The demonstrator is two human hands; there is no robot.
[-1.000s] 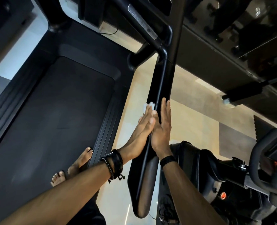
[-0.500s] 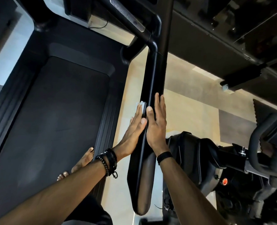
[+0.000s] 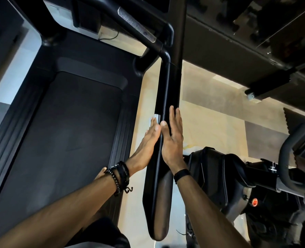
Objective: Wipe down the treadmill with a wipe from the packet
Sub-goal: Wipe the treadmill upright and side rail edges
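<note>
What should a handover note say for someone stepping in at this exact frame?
Left hand: fingers straight, pressing the white wipe flat against the inner side of the treadmill's right handrail.
Right hand: fingers straight, flat on the rail's outer side, holding nothing.
Wipe: only its edge shows past the left fingertips. The packet is not in view.
Done: a wipe is out and on the rail, about midway along it. How much of the rail has been wiped cannot be told.
Left: likely the rest of the rail, the front bar, and the belt.
</note>
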